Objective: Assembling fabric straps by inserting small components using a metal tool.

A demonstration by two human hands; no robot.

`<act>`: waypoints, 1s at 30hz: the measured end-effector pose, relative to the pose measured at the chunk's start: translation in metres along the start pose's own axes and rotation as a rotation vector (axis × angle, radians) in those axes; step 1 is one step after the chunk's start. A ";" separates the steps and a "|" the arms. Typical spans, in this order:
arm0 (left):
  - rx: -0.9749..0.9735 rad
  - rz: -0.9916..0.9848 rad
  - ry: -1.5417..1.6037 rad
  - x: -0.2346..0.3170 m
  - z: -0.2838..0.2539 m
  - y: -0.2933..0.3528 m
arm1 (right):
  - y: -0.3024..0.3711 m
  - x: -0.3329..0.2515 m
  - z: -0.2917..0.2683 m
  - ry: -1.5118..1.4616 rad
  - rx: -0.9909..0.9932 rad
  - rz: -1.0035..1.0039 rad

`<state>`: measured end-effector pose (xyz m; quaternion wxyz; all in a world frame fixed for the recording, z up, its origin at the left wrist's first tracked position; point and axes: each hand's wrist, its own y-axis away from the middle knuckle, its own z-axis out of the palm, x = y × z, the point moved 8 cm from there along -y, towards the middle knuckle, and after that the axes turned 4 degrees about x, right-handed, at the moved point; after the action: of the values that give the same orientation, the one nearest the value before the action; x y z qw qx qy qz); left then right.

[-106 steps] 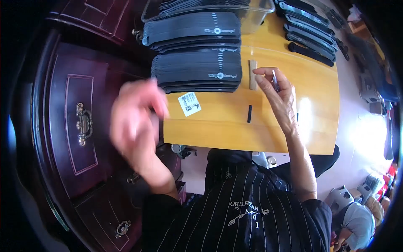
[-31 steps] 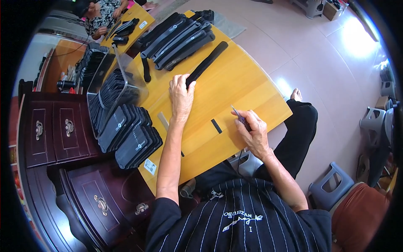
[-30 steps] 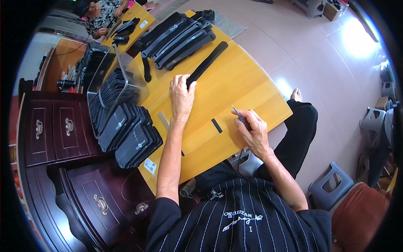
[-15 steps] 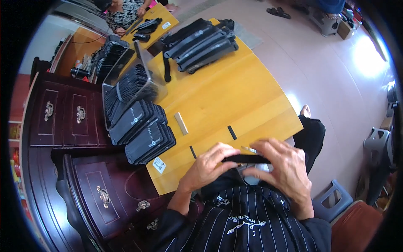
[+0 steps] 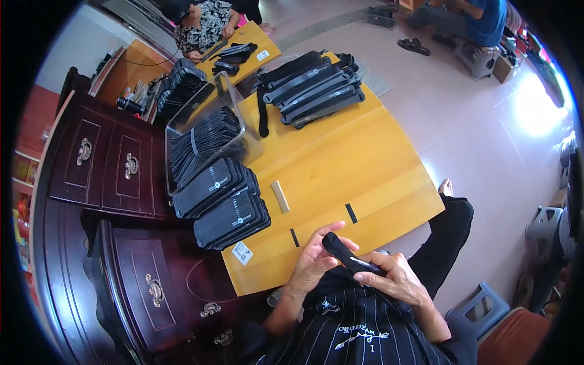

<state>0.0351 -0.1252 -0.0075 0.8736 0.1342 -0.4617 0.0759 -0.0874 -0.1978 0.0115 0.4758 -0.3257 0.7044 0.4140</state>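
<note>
A folded black fabric strap (image 5: 344,253) is held in front of my body, just off the table's near edge, tilted with its rounded end up to the left. My right hand (image 5: 392,278) pinches its lower right part, thumb on the near side; a small pale mark shows on the strap there. Around the upper left end curl the fingers of my left hand (image 5: 312,266), thumb below the strap and fingertips behind it. Two stacks of flat dark-grey pieces (image 5: 232,218) with light printing lie on the table's left side.
On the yellow table (image 5: 340,164) are a wooden block (image 5: 280,196), two thin black strips (image 5: 351,213), and a pile of black straps (image 5: 313,88). A clear plastic bin (image 5: 243,131) holds banded dark pieces. Dark drawers (image 5: 137,158) stand left; another person (image 5: 204,27) sits beyond.
The strap went from level between both hands to tilted, its left end raised. My right hand has lowered and closed on it. The view has shifted, so the table sits lower and further right.
</note>
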 end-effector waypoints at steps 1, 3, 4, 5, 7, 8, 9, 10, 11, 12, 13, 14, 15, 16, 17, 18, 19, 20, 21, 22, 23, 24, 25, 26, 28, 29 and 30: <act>0.019 -0.028 0.051 -0.008 0.003 0.004 | 0.000 -0.002 0.002 0.001 0.007 -0.001; -0.012 0.015 -0.037 -0.014 0.009 0.008 | -0.001 -0.008 0.003 -0.066 0.046 -0.049; 0.008 -0.009 -0.011 -0.016 0.010 0.008 | -0.001 -0.005 0.002 -0.098 0.075 -0.055; 0.030 -0.033 0.014 -0.018 0.012 0.007 | -0.001 -0.004 0.000 -0.097 0.088 -0.054; 0.017 0.029 -0.040 -0.011 0.016 0.003 | -0.003 -0.003 -0.005 0.009 0.103 -0.034; 0.013 0.052 -0.057 -0.010 0.015 0.002 | -0.002 -0.001 -0.004 0.008 0.113 -0.032; 0.006 0.075 -0.074 -0.006 0.015 0.000 | -0.002 0.000 -0.004 0.010 0.122 -0.035; 0.019 0.100 -0.060 0.001 0.018 -0.002 | -0.001 -0.008 -0.007 0.005 0.172 -0.151; 0.011 0.102 -0.062 0.005 0.019 -0.002 | 0.000 -0.016 -0.010 -0.001 0.221 -0.267; 0.053 0.134 -0.038 0.011 0.014 -0.002 | 0.001 -0.013 -0.011 -0.008 0.243 -0.268; 0.096 0.165 -0.013 0.016 0.011 -0.003 | 0.002 -0.011 -0.012 -0.007 0.249 -0.271; 0.180 0.162 -0.011 0.018 0.008 -0.003 | 0.003 -0.005 -0.015 -0.024 0.280 -0.233; 0.172 0.165 -0.012 0.019 0.008 -0.005 | 0.002 0.000 -0.019 -0.040 0.311 -0.196; 0.151 0.179 0.043 0.018 0.006 -0.005 | 0.000 0.002 -0.020 -0.127 0.365 -0.264; 0.129 0.191 0.099 0.019 0.005 -0.005 | -0.005 0.004 -0.021 -0.125 0.373 -0.268; 0.224 0.188 0.074 0.018 0.007 -0.002 | -0.009 0.012 -0.022 -0.128 0.383 -0.216; 0.221 0.185 0.078 0.018 0.003 -0.003 | -0.013 0.018 -0.023 -0.131 0.395 -0.163; 0.242 0.160 0.014 0.019 -0.004 -0.004 | -0.031 0.020 -0.025 -0.010 0.328 -0.090; 0.265 0.117 -0.042 0.012 -0.007 0.001 | -0.037 0.001 -0.036 0.040 0.401 -0.166; 0.283 0.112 -0.062 0.011 -0.005 0.006 | -0.039 -0.024 -0.045 0.092 0.476 -0.246; 0.300 0.124 -0.086 0.014 -0.004 0.006 | -0.035 -0.064 -0.049 0.093 0.498 -0.454; 0.288 0.133 -0.114 0.014 -0.005 0.005 | -0.028 -0.106 -0.054 0.089 0.514 -0.675; 0.275 0.141 -0.143 0.015 -0.006 0.007 | -0.018 -0.146 -0.058 0.106 0.489 -0.866; 0.271 0.153 -0.148 0.014 -0.008 0.008 | -0.007 -0.183 -0.061 0.123 0.457 -1.063; 0.330 0.170 -0.224 0.009 -0.015 0.013 | -0.012 -0.223 -0.071 0.217 0.545 -1.203; 0.319 0.166 -0.220 0.009 -0.014 0.011 | -0.025 -0.235 -0.079 0.228 0.599 -1.120; 0.290 0.159 -0.246 0.010 -0.010 0.009 | -0.028 -0.240 -0.084 0.167 0.647 -1.197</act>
<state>0.0460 -0.1133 -0.0030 0.7733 0.2301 -0.5584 0.1933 -0.0163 -0.2696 0.2465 0.6400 -0.5314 0.5255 -0.1781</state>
